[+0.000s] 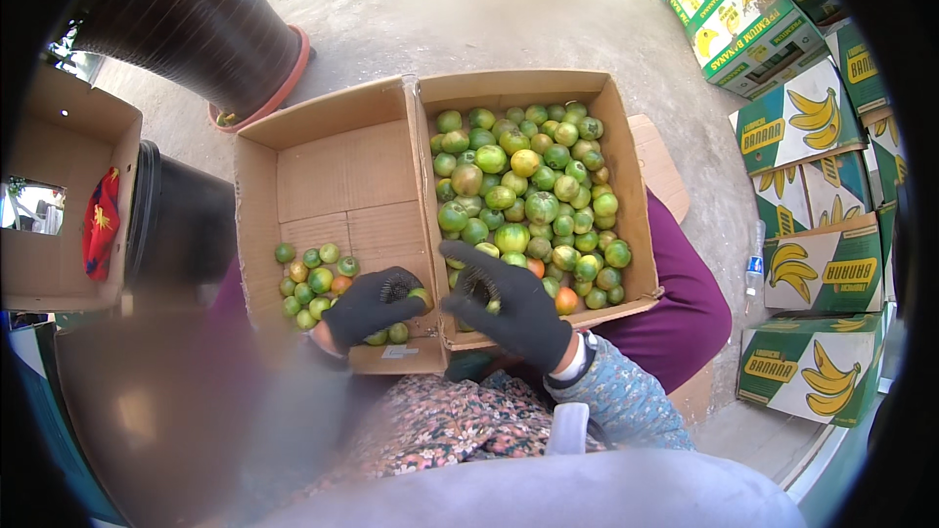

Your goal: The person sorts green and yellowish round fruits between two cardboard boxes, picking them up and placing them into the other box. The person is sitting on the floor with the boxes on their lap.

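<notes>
Two cardboard boxes sit side by side before me. The left cardboard box holds a small group of mostly green tomatoes near its front, while its back part shows bare cardboard. Many green tomatoes, a few turning orange, fill the right cardboard box. My left hand, in a black glove, is over the left box beside the dividing walls, its fingers around a greenish tomato. Above the right box's near left corner is my right hand, also gloved, with thumb and fingers curved apart; tomatoes show through the gap.
Stacked banana cartons stand along the right, with a plastic bottle beside them. A large brown plant pot is at the back left. Farther left are a black bucket and an open carton with a red cloth.
</notes>
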### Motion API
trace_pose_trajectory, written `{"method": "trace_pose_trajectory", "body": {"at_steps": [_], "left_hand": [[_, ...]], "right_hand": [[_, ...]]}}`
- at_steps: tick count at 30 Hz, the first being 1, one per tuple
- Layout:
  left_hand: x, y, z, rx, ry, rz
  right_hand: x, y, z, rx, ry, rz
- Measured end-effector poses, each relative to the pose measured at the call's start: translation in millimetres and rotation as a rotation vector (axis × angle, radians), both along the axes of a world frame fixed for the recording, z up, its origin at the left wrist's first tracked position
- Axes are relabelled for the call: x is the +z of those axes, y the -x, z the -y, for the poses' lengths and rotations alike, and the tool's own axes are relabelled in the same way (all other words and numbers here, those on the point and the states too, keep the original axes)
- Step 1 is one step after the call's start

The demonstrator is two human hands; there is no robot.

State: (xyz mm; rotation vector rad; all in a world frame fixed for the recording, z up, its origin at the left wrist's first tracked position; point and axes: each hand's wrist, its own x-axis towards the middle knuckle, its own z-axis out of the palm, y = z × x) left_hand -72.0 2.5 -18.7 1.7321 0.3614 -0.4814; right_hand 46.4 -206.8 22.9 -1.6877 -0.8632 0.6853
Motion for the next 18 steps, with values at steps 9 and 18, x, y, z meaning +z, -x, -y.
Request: {"method": "trace_pose_trajectory", "body": {"at_steps": [9, 18], "left_hand": [[43, -5, 21, 0.221, 0.331, 0.072], [-14, 27, 10, -0.395, -0.795, -0.043]], "right_hand": [[-4, 7, -5, -0.083, -0.172, -0.276], [-35, -15, 6, -0.412, -0.602, -1.15]]}}
